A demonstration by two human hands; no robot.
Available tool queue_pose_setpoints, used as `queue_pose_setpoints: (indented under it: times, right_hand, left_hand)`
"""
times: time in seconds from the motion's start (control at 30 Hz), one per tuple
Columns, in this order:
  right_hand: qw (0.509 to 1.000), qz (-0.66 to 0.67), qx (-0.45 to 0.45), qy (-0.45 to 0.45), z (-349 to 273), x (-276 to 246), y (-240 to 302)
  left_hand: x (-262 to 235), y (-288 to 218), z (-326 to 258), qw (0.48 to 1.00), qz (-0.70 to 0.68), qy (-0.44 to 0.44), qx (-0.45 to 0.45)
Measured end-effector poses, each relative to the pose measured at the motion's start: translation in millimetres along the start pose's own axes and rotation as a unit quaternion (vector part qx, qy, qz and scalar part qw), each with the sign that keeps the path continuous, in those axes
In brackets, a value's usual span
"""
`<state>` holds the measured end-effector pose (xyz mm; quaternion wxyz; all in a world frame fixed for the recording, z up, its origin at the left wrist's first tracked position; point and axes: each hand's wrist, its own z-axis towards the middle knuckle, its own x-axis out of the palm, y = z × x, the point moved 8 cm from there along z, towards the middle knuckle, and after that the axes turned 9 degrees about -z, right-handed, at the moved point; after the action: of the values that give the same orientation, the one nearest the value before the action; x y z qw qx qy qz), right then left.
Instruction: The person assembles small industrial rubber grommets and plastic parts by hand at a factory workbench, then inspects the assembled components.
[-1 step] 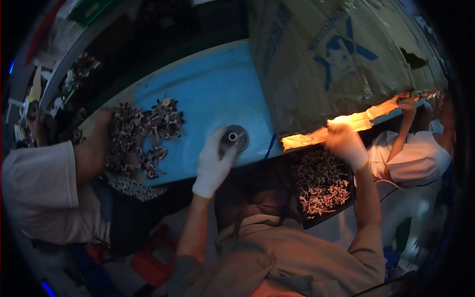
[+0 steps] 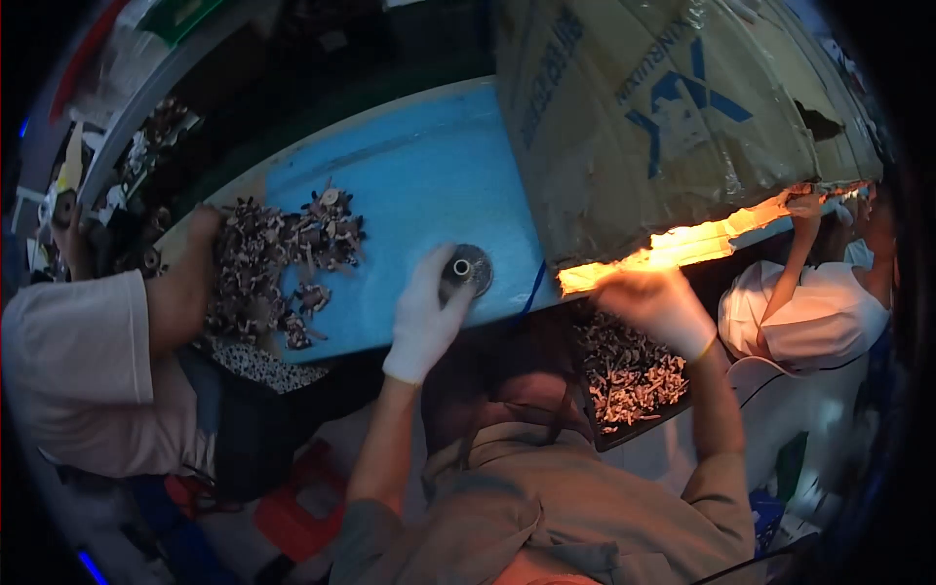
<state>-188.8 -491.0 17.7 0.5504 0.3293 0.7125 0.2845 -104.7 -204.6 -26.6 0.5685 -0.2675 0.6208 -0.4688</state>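
My left hand (image 2: 426, 317), in a white glove, curls its thumb and fingers around the left side of a dark round disc (image 2: 476, 276). A pale ring shows at the disc's middle, and the disc rests on the blue tabletop (image 2: 429, 156) close to its front edge. My right hand (image 2: 668, 312), also gloved in white, is just below the brightly glowing lower edge of a large cardboard box (image 2: 673, 127). Motion smears its fingers, so whether they hold anything is hidden. Beneath it is a dark tray (image 2: 609, 445) of small pinkish-brown pieces (image 2: 634, 380).
A heap of small dark parts (image 2: 278, 249) covers the table's left end. A co-worker in a pale shirt (image 2: 88, 361) sits there, one hand at the heap. Another person in white (image 2: 799, 312) is at the far right. A red stool (image 2: 302, 507) stands below left.
My right hand has moved left and slightly down, from the glowing box edge to above the tray. My left hand stays at the disc.
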Motion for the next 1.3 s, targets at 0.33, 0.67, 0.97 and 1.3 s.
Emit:
queue_pose_setpoints:
  times: [0.33, 0.67, 0.97, 1.3]
  right_hand:
    - [0.904, -0.094, -0.324, -0.262, 72, 119, 95]
    - [0.866, -0.208, -0.352, -0.288, 54, 126, 82]
    - [0.959, -0.248, 0.127, -0.045, -79, 124, -141]
    - [0.848, -0.442, 0.282, -0.077, -104, 52, -338]
  left_hand:
    - [0, 33, 13, 0.989, -0.143, 0.032, -0.025]
    - [7, 15, 8, 0.971, -0.228, 0.033, -0.067]
    - [14, 13, 14, 0.969, -0.213, -0.013, -0.124]
    - [20, 0, 5, 0.984, -0.142, -0.025, -0.105]
